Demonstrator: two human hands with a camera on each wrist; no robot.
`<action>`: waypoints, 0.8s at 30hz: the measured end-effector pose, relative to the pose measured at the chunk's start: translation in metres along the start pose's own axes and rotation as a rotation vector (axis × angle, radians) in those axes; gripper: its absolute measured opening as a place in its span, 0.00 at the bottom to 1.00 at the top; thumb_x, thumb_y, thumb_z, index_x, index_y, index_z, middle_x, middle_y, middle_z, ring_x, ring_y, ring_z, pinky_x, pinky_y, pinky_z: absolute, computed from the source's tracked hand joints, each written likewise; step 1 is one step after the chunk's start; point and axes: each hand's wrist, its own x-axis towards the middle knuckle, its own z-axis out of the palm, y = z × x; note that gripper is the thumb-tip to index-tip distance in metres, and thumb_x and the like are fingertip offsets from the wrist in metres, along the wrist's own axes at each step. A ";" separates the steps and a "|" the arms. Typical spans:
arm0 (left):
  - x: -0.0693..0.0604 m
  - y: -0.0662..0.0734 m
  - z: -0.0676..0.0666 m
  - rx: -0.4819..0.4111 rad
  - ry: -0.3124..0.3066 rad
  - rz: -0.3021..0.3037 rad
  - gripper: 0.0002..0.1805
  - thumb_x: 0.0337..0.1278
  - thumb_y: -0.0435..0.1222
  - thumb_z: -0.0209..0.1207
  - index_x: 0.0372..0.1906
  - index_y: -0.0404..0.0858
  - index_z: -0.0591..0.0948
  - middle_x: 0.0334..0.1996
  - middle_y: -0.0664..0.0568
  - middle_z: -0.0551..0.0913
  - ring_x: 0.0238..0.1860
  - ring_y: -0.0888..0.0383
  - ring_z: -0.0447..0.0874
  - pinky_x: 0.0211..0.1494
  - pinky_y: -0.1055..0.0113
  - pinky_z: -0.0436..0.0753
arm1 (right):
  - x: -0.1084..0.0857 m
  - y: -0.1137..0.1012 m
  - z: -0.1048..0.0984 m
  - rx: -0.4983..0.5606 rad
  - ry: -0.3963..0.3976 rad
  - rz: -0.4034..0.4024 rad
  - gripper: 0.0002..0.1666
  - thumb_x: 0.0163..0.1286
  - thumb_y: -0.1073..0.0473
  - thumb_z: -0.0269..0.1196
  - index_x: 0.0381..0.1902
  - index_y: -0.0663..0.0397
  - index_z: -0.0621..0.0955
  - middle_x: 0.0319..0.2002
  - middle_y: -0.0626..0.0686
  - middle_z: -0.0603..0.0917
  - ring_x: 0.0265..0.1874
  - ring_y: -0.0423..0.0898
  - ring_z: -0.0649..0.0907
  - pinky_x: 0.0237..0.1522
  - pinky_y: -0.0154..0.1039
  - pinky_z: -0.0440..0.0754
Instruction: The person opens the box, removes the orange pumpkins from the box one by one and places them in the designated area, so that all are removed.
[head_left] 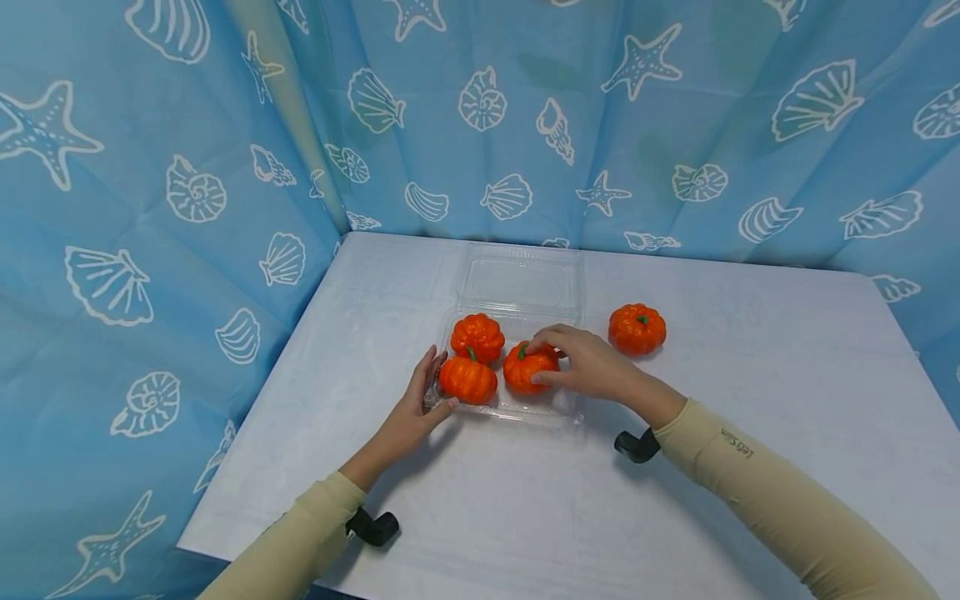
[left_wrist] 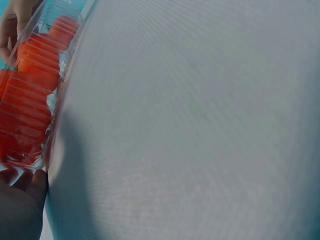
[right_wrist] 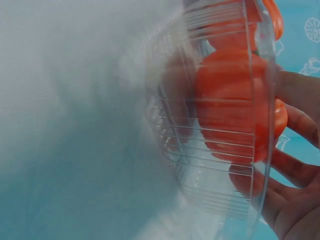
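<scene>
A clear plastic clamshell container lies on the table with its lid laid back. Inside on its left are two small orange pumpkins: a rear pumpkin and a front pumpkin. My right hand pinches a third pumpkin between thumb and fingers, in the container's right half. In the right wrist view this pumpkin shows through the ribbed wall. My left hand holds the container's left front corner, with the thumb at the front and fingers along the side.
Another orange pumpkin with a green stem sits on the white table, right of the container. A blue curtain with shell and starfish prints hangs behind and to the left of the table.
</scene>
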 end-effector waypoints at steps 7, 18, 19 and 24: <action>0.000 0.000 0.000 -0.003 0.000 0.004 0.50 0.70 0.36 0.60 0.83 0.41 0.40 0.82 0.46 0.49 0.81 0.49 0.46 0.78 0.43 0.54 | -0.002 0.001 0.003 -0.004 0.025 -0.002 0.25 0.64 0.44 0.73 0.56 0.43 0.83 0.62 0.53 0.79 0.59 0.53 0.79 0.56 0.52 0.83; 0.001 -0.003 0.000 -0.012 0.004 -0.012 0.50 0.70 0.36 0.61 0.83 0.44 0.40 0.82 0.48 0.50 0.81 0.50 0.47 0.77 0.43 0.57 | -0.007 0.006 0.003 0.024 0.085 0.009 0.24 0.64 0.45 0.73 0.56 0.42 0.83 0.66 0.54 0.76 0.61 0.55 0.79 0.58 0.55 0.82; 0.001 -0.003 0.000 -0.010 0.005 -0.012 0.49 0.70 0.36 0.61 0.83 0.44 0.40 0.82 0.48 0.50 0.81 0.50 0.47 0.77 0.43 0.57 | -0.008 0.006 0.003 0.031 0.095 0.011 0.24 0.64 0.45 0.73 0.56 0.42 0.83 0.66 0.54 0.76 0.61 0.55 0.79 0.57 0.54 0.83; 0.000 -0.002 0.000 -0.008 0.007 -0.012 0.49 0.71 0.37 0.61 0.83 0.45 0.41 0.82 0.47 0.49 0.81 0.49 0.46 0.77 0.42 0.56 | -0.014 0.009 -0.002 0.091 0.154 0.009 0.23 0.64 0.48 0.74 0.55 0.45 0.84 0.65 0.53 0.77 0.61 0.53 0.79 0.57 0.52 0.83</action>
